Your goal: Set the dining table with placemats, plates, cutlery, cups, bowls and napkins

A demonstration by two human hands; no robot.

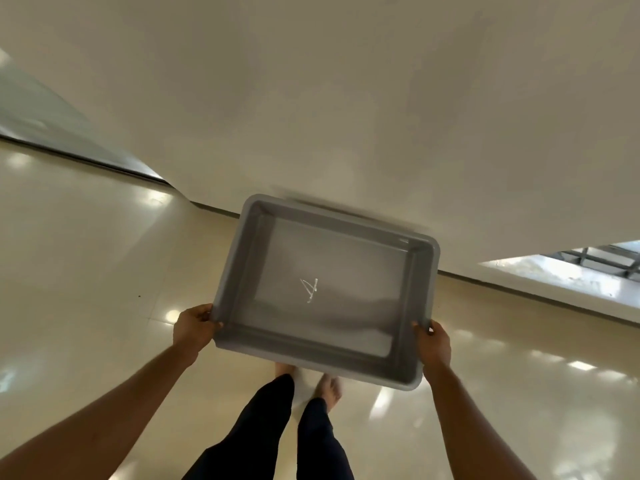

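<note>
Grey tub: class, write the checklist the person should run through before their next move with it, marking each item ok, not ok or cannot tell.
1. Left hand grips the grey tub at its near left corner: ok.
2. Right hand grips its near right corner: ok.
3. Tableware loaded: not ok; the tub holds nothing and shows only a white mark on its bottom.
4. Way ahead open: not ok; a white wall faces the person.
5. Footing: cannot tell; bare feet on a glossy floor.
6. Tub held level: cannot tell.
</note>
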